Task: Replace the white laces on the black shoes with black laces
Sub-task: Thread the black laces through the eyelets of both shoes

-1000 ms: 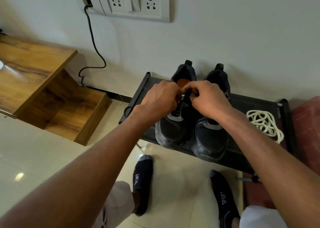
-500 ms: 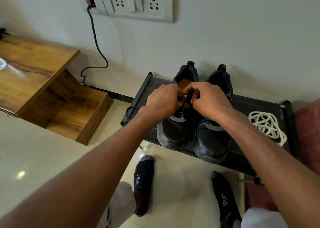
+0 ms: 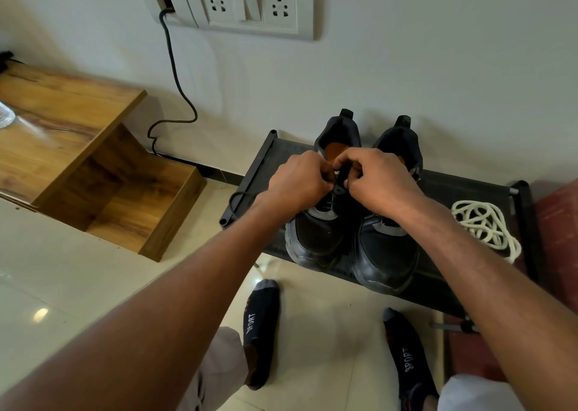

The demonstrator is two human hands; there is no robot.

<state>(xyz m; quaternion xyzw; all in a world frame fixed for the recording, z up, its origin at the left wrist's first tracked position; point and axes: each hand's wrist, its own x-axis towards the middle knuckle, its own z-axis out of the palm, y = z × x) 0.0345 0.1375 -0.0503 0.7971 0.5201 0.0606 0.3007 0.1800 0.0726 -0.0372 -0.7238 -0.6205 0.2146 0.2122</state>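
- Both hands, left hand (image 3: 300, 182) and right hand (image 3: 380, 179), have fingers pinched on the black lace (image 3: 339, 185) atop the left shoe (image 3: 322, 223).
- White laces (image 3: 484, 226) lie discarded on the rack (image 3: 469, 188).
- Likely next: pulling the lace snug and tying.

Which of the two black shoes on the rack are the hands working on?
The left black shoe, beside the rack's open end. Both hands meet over its lacing; the right black shoe, nearer the white laces, is untouched.
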